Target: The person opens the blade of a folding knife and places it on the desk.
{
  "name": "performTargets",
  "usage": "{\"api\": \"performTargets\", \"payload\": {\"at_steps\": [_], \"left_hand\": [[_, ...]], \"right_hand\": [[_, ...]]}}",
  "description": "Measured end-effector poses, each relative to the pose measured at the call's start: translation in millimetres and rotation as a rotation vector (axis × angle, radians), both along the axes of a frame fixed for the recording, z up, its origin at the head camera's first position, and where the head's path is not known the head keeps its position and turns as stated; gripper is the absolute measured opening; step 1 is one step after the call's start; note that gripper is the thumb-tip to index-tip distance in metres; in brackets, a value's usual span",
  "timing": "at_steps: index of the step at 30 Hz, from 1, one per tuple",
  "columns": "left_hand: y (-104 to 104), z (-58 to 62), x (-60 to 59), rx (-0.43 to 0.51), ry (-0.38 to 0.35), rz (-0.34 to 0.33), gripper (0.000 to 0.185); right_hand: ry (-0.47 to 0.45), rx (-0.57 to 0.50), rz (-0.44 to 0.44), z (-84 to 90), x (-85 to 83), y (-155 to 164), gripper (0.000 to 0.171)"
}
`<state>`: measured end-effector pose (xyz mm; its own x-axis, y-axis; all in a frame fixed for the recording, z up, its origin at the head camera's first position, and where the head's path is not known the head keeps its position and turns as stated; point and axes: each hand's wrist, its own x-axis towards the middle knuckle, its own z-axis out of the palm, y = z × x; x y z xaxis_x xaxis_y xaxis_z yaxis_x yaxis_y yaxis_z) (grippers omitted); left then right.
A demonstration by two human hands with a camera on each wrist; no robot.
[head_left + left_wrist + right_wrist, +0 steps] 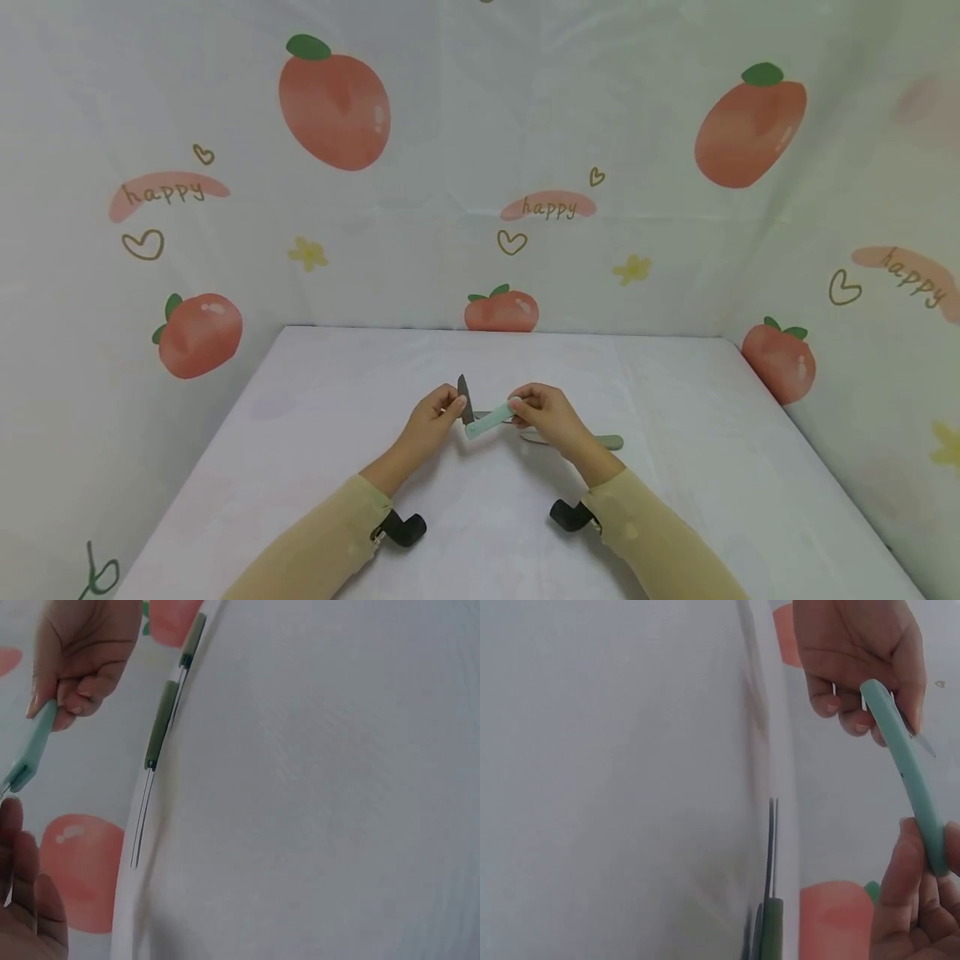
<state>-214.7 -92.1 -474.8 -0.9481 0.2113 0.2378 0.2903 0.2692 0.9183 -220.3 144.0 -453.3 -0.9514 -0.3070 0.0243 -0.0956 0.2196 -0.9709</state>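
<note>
A: White cloth covers the table (315, 467); peach-print sheeting (450, 167) walls it on three sides. Both hands meet near mid-table, tan sleeves (330, 546) reaching in from the near edge.

B: Left hand (431, 417)?

A: Fingers curled, pinching the dark blade end of a small knife (480, 418), its tip pointing up.

B: Right hand (543, 412)?

A: Fingers and thumb clamped on the knife's mint-green handle (911, 780). Knife is held between both hands, just above the cloth, handle slanting down toward the left hand.

B: Anything else on the cloth?

A: Flat utensils with darker green handles (609, 442) lie on the table just behind the right hand, touching nothing held. Left wrist view shows two of them (161, 724) end to end; exact type hard to tell.
</note>
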Motion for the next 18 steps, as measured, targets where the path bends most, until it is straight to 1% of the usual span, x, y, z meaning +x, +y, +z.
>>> {"api": "performTargets", "payload": {"at_steps": [4,7,10,13,15,18], "left_hand": [[-4.9,7.3,2.7,-0.090,-0.045,-0.057,0.010],[-12.3,12.4,1.2,-0.150,-0.109,-0.111,0.013],[-19.3,16.7,-3.4,-0.190,-0.196,-0.182,0.017],[-24.9,19.8,-7.2,-0.230,-0.272,-0.260,0.019],[-27.3,21.5,-8.9,-0.250,-0.299,-0.309,0.018],[-29.3,23.6,-10.0,-0.250,-0.318,-0.373,0.015]], "right_hand": [[-0.026,0.037,0.017,2.3,1.0,2.6,0.021],[-0.046,0.082,0.054,3.7,0.8,4.9,0.022],[-0.049,0.125,0.124,5.7,-0.8,7.9,0.023],[-0.031,0.167,0.218,8.8,-2.6,10.0,0.023],[-0.021,0.199,0.271,11.3,-3.8,10.9,0.022],[-0.011,0.232,0.336,13.4,-5.9,11.7,0.020]]}}
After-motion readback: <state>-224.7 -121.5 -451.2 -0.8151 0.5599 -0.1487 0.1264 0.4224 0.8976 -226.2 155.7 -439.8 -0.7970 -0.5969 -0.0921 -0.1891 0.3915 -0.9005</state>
